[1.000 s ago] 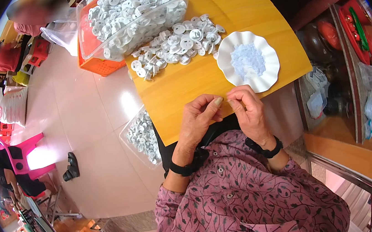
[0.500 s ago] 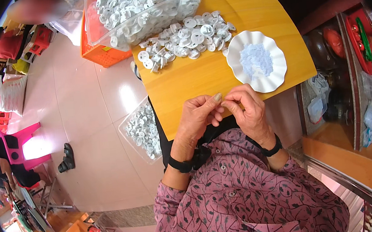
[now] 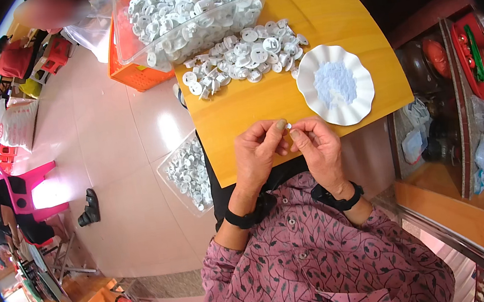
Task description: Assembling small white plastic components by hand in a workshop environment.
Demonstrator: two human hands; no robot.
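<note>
My left hand [image 3: 259, 152] and my right hand [image 3: 320, 149] meet over the near edge of the yellow table [image 3: 232, 113], thumbs and forefingers pinched. Between the fingertips shows a tiny white piece [image 3: 288, 126], too small to name; both hands appear to grip it. Just beyond my right hand is a white scalloped plate [image 3: 364, 86] holding a heap of small pale bluish-white bits [image 3: 332, 80]. Farther back lies a loose pile of round white plastic parts [image 3: 243, 55], with a transparent tub [image 3: 192, 28] of similar parts behind it.
The tub rests over an orange crate [image 3: 141, 76] at the table's far left. Below the left table edge, a transparent tray [image 3: 185, 172] of white parts sits on the floor. A pink stool [image 3: 31, 190] and a black sandal [image 3: 88, 208] are farther left; shelves [image 3: 457, 102] stand right.
My right hand has turned and come down slightly, with its thumb now raised. The tiny white piece now shows between the fingertips. The whole view has shifted a little.
</note>
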